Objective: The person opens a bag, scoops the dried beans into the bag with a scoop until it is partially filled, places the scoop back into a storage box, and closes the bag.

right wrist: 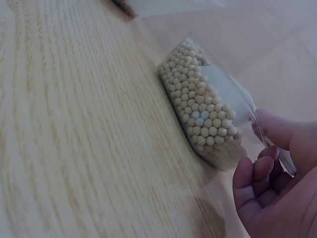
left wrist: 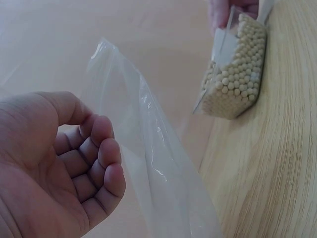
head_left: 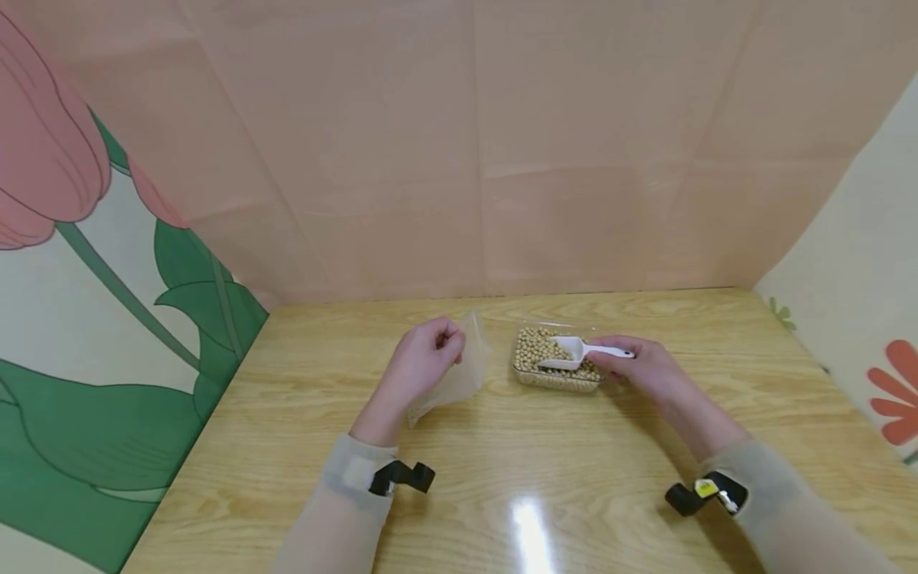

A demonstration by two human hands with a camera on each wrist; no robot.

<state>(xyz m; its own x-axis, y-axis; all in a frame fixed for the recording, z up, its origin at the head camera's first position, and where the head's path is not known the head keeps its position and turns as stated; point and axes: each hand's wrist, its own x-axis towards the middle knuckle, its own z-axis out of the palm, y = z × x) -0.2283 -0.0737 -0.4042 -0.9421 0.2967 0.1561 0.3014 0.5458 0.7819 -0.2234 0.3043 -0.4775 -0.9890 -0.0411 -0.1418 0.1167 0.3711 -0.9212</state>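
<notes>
My left hand (head_left: 421, 357) pinches the upper edge of a clear plastic bag (head_left: 468, 373) between thumb and forefinger, its other fingers curled. In the left wrist view the bag (left wrist: 153, 163) hangs down limp, with its sides close together. Right of it, a clear rectangular container (head_left: 558, 382) on the table is filled with round beige beans (head_left: 532, 347) that look like soybeans. A white scoop (head_left: 571, 351) lies with its bowl partly in the beans. My right hand (head_left: 641, 365) grips the scoop's handle at the container's right edge, fingertips close to the container wall.
The wood-grain table (head_left: 459, 478) reaches back to a pinkish sheet (head_left: 473, 159). A flower-printed panel (head_left: 143, 383) borders the left side, and another printed panel (head_left: 868, 319) the right. Black camera mounts (head_left: 402, 476) are strapped to both wrists.
</notes>
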